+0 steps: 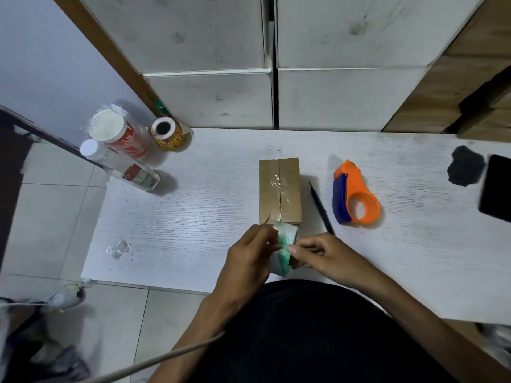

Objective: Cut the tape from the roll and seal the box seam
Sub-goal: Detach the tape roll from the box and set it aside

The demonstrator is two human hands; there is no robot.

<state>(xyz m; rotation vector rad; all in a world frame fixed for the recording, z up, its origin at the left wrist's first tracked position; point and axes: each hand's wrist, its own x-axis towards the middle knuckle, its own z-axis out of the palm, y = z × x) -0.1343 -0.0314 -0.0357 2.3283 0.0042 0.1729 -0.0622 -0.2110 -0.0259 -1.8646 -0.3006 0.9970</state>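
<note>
A small brown cardboard box (279, 189) lies on the white table (193, 211), its centre seam running toward me with clear tape stuck along it. The tape leads off the box's near end to a roll of clear tape (284, 252) held just in front of the box. My left hand (249, 258) grips the roll from the left. My right hand (318, 252) pinches the roll's right side, fingers closed on it. Much of the roll is hidden by my fingers.
An orange and blue tape dispenser (354, 197) and a black knife (320, 208) lie right of the box. A plastic bottle (124, 167), a wrapped cup stack (116, 134) and a yellow roll (167, 134) stand at the back left. A black phone (497, 186) lies far right. Crumpled tape (117, 247) lies near the left edge.
</note>
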